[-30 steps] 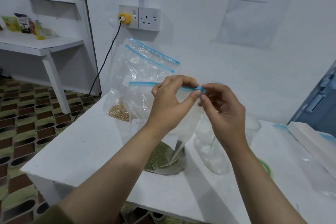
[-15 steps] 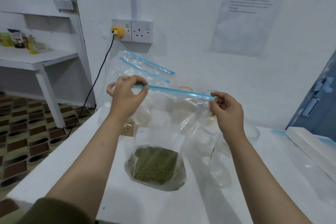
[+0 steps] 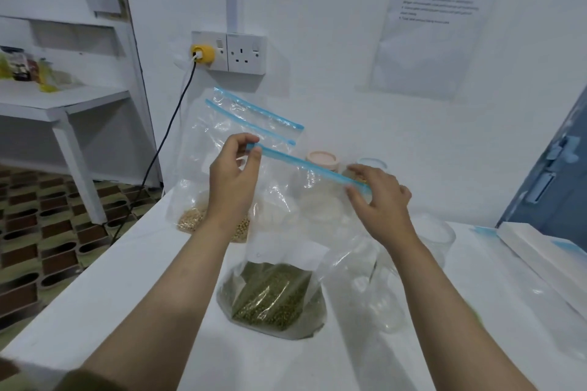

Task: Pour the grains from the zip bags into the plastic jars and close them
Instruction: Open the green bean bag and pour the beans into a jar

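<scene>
zip bags (image 3: 279, 263): 3 | jars (image 3: 322, 160): 4 | hands (image 3: 233, 181): 2

Both forearms reach forward, side by side. The left hand (image 3: 233, 181) is raised, thumb and fingers pinching the left end of the zip bag (image 3: 286, 225) seal — the right hand (image 3: 379, 200) sits lower at the seal's right end, fingers spread, thumb beneath.

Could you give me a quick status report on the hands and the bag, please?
Left hand pinches the blue zip strip; right hand holds its other end. Green-grain zip bag upright on table, nothing poured. Clear jar beside it, unobstructed.
</scene>
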Action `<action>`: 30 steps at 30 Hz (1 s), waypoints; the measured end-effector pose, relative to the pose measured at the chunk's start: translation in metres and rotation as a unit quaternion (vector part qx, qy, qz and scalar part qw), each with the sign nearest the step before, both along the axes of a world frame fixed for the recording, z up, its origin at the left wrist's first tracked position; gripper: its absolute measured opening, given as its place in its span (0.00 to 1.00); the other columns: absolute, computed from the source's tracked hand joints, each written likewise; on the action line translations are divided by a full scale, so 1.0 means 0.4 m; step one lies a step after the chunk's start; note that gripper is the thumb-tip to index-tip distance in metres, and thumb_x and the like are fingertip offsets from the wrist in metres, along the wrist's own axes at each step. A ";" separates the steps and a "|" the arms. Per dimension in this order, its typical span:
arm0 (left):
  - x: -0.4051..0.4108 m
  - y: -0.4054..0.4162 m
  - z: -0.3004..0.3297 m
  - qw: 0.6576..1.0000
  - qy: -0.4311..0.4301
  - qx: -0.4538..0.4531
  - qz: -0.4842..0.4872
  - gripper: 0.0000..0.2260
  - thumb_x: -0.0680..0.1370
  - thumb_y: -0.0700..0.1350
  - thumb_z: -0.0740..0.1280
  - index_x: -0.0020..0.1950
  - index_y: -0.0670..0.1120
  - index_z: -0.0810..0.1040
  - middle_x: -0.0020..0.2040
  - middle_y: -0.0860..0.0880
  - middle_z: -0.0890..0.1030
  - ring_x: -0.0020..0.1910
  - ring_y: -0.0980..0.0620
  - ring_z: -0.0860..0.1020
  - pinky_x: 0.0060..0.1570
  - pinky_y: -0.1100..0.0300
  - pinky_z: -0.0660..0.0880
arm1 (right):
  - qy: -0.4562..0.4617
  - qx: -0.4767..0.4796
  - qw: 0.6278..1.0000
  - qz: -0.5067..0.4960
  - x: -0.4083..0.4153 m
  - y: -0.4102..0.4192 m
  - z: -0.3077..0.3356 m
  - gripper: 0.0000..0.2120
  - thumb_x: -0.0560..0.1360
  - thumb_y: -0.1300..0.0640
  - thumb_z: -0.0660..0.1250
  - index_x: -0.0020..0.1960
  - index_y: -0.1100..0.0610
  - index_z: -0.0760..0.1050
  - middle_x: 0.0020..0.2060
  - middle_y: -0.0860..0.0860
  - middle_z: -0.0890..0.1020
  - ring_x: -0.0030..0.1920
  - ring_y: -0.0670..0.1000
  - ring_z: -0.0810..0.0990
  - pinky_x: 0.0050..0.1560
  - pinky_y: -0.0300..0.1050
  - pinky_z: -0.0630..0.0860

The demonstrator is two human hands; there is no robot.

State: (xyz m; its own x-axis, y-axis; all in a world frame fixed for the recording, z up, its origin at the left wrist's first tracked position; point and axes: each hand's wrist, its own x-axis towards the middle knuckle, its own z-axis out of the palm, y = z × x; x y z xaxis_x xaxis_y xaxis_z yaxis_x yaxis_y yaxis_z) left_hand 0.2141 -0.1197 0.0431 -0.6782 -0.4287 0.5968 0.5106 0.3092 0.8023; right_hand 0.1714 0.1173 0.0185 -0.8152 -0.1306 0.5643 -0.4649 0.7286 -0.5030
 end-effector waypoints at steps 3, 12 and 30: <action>0.004 0.009 0.021 0.999 0.012 0.003 -0.030 0.08 0.81 0.42 0.66 0.52 0.56 0.77 0.48 0.59 0.78 0.50 0.56 0.77 0.54 0.63 0.75 | 0.023 -0.009 0.993 0.117 0.029 -0.028 0.015 0.20 0.80 0.48 0.63 0.70 0.40 0.64 0.59 0.33 0.74 0.62 0.33 0.70 0.68 0.52 0.60; 0.030 0.002 0.030 0.998 0.039 0.033 -0.033 0.09 0.82 0.41 0.64 0.58 0.54 0.76 0.53 0.56 0.77 0.49 0.54 0.79 0.56 0.56 0.77 | 0.078 0.073 0.981 0.163 0.067 -0.054 0.053 0.13 0.78 0.43 0.60 0.60 0.40 0.78 0.49 0.45 0.72 0.53 0.46 0.69 0.62 0.56 0.62; 0.080 0.016 -0.197 0.989 -0.116 -0.024 -0.089 0.19 0.82 0.50 0.61 0.69 0.68 0.62 0.66 0.60 0.62 0.65 0.75 0.59 0.64 0.69 0.58 | 0.151 0.098 0.981 0.073 0.103 -0.096 0.061 0.20 0.78 0.53 0.62 0.70 0.49 0.74 0.53 0.51 0.75 0.53 0.55 0.71 0.54 0.55 0.63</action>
State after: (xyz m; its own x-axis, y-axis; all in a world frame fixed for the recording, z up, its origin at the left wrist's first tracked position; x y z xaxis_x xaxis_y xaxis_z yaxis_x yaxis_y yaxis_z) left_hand 0.2461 -0.1132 -0.0357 -0.8613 -0.2657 0.4331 0.3643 0.2712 0.8909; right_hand 0.2125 0.0787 0.0430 -0.5794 -0.3641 0.7292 -0.6783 0.7115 -0.1837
